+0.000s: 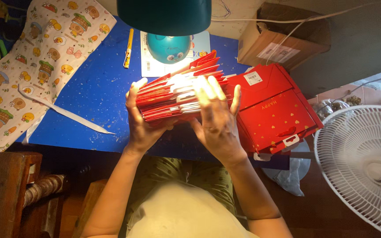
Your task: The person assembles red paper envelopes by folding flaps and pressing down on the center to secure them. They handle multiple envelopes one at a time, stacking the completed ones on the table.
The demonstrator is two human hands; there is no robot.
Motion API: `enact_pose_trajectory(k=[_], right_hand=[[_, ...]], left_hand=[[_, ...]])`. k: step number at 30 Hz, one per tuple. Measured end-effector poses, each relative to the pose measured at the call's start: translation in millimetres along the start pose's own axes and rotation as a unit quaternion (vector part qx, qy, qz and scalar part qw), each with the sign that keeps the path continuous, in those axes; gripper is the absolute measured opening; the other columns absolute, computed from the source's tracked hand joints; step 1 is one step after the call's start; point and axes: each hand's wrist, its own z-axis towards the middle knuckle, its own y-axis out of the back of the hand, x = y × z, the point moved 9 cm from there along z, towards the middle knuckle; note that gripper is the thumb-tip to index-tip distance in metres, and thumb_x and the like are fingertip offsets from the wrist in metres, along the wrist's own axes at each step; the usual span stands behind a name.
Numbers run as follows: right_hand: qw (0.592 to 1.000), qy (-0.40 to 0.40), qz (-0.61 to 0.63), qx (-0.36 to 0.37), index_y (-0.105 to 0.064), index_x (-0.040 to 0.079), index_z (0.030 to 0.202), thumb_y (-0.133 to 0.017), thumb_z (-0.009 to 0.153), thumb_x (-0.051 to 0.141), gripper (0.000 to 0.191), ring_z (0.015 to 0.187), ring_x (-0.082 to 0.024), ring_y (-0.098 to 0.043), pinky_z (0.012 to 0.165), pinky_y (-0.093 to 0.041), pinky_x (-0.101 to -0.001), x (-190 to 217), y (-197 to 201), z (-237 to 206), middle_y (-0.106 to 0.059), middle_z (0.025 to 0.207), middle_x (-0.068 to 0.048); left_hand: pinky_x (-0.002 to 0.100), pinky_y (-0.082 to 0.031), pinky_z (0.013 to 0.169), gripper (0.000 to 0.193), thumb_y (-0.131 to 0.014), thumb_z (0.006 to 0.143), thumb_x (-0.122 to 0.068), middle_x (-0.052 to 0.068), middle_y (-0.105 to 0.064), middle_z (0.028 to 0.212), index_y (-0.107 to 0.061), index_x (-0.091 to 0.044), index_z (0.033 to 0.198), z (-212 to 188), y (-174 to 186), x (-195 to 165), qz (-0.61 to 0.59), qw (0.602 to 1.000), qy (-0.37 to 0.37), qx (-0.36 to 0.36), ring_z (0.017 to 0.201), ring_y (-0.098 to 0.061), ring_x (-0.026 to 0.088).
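Note:
A thick stack of red folded paper envelopes (166, 94) is held above the blue table (93, 101). My left hand (140, 125) grips the stack from its left end and underneath. My right hand (217, 119) lies flat over the stack's right side, fingers spread across the top. To the right, touching my right hand's side, lies a pile of flat red boxes with gold hearts (276, 112). The lower edges of the stack are hidden by my palms.
A teal desk lamp (166, 17) hangs over the table with its round base (169, 47) behind the stack. A patterned cloth (36, 57) covers the left, a yellow cutter (128, 47) and white paper strip (62, 112) lie nearby. Cardboard box (283, 42) back right, white fan (362, 161) at right.

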Motion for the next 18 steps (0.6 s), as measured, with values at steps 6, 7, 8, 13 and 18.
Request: enact_pose_trajectory(k=[6,7,8,13,18], right_hand=[[0.998,0.005,0.013,-0.062,-0.043,0.003,0.148,-0.083,0.09,0.024,0.073,0.149,-0.04,-0.035,0.125,-0.015,-0.0661,3,7,-1,-0.042,0.154,-0.021],[0.997,-0.007,0.019,-0.075,-0.046,0.004,0.145,-0.082,0.089,0.023,0.069,0.146,-0.039,-0.037,0.125,-0.018,-0.0647,2,7,-3,-0.043,0.15,-0.021],[0.996,-0.019,0.025,-0.088,-0.048,0.004,0.142,-0.082,0.088,0.022,0.066,0.144,-0.039,-0.039,0.125,-0.02,-0.0633,1,7,-5,-0.044,0.146,-0.02],[0.997,0.0,0.007,-0.08,-0.057,0.004,0.129,-0.082,0.089,0.022,0.051,0.133,-0.034,-0.05,0.119,-0.032,-0.055,-1,7,-10,-0.057,0.133,-0.014],[0.998,0.016,0.027,-0.048,-0.059,0.004,0.121,-0.083,0.089,0.029,0.048,0.116,-0.033,-0.054,0.115,-0.034,-0.0549,3,17,-17,-0.058,0.116,-0.013]], left_hand=[[0.038,-0.05,0.12,0.087,-0.079,0.092,-0.041,0.015,-0.046,0.149,-0.032,-0.007,0.157,12,11,-7,-0.101,0.994,0.035,0.027,0.136,-0.055,0.023],[0.036,-0.051,0.119,0.076,-0.074,0.099,-0.042,0.014,-0.052,0.146,-0.039,-0.006,0.156,12,10,-3,-0.169,0.981,0.084,0.033,0.133,-0.059,0.019],[0.035,-0.053,0.114,0.063,-0.072,0.101,-0.034,0.013,-0.057,0.139,-0.045,-0.004,0.149,13,12,0,-0.153,0.982,0.11,0.033,0.127,-0.062,0.018],[0.028,-0.055,0.097,0.022,-0.063,0.102,-0.005,0.006,-0.07,0.116,-0.063,0.001,0.123,26,10,23,-0.244,0.941,0.23,0.041,0.106,-0.067,0.01],[0.027,-0.056,0.094,0.017,-0.063,0.102,0.001,0.006,-0.072,0.114,-0.066,0.002,0.119,41,12,31,-0.249,0.939,0.237,0.022,0.103,-0.066,0.009]])
